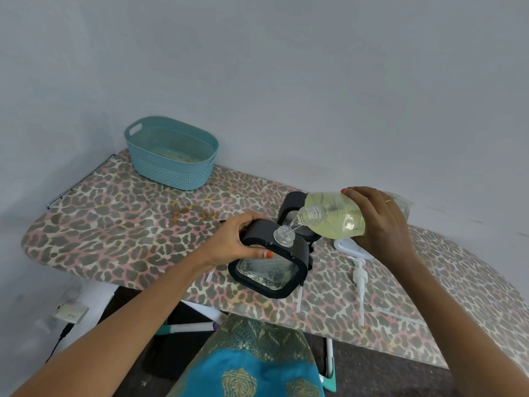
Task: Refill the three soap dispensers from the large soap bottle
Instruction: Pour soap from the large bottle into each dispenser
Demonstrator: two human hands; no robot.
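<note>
So here's where we're at: our left hand [239, 239] is wrapped round the top of a black-framed clear dispenser [269, 272], fingers over the far side of the frame and thumb on the near side. We're holding it tipped so its open threaded neck [283, 235] leans toward the bottle. Our right hand [378, 224] grips the large soap bottle [335, 219] round its fat middle. It's tilted, with the uncapped mouth pointing down and left, just above the dispenser's neck. A thin clear stream runs from one to the other. The bottle holds pale yellow-green soap, and we honestly can't tell how much is in the dispenser.

Right behind, a second dispenser [292, 206], also black-framed, stands on the board, half hidden by the bottle. Under our right hand lies a white plastic piece [350, 247], mostly covered, so no idea what it is. A white pump [359, 275] with its long tube lies flat just beside it, and a thin white tube [299, 299] pokes out from under the held dispenser.

It's all on a leopard-print ironing board [114, 222] against a grey wall. A teal basket [171, 156] sits at the far left end, well apart from the rest.
</note>
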